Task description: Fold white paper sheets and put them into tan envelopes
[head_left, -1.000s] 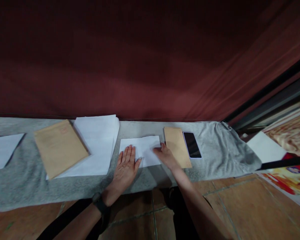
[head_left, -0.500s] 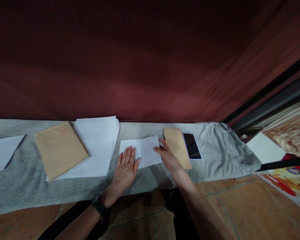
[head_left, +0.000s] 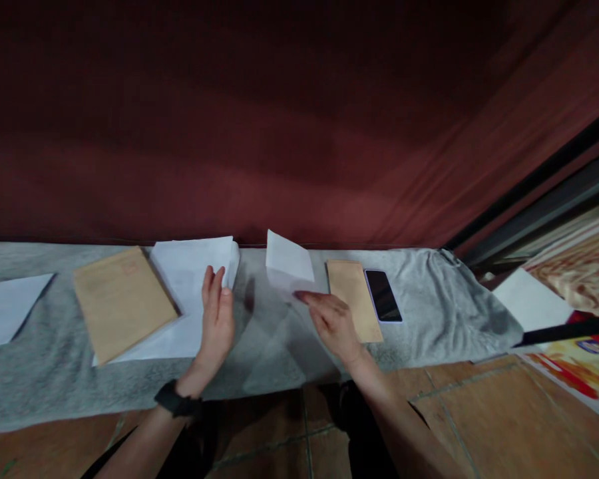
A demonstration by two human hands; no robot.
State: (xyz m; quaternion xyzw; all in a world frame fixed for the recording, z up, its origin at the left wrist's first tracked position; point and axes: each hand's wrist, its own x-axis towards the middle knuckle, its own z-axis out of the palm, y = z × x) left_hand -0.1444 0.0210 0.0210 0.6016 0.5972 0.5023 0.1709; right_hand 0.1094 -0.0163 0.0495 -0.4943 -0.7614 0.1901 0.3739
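A folded white sheet of paper [head_left: 290,261] is tilted up above the grey cloth, its lower part smeared by motion. At its lower edge are the fingertips of my right hand [head_left: 333,324], which pinches it; the exact grip is blurred. My left hand [head_left: 217,324], with a black watch on the wrist, is raised with fingers stretched out and holds nothing. Behind that hand lies a stack of white paper [head_left: 187,266], partly covered by a large brown envelope [head_left: 122,303]. Just right of my right hand is a narrow brown envelope [head_left: 353,293].
A phone [head_left: 383,296] lies against the narrow envelope. Another white sheet [head_left: 10,306] rests at the far left of the cloth-covered bench [head_left: 444,313]. A dark red curtain [head_left: 279,133] hangs behind. Printed packaging [head_left: 579,366] and a white panel [head_left: 532,299] are at right.
The white sheet has come up off the cloth with my right hand, from lying flat to tilted. My left hand has let go of it and moved left, upward and onto its side.
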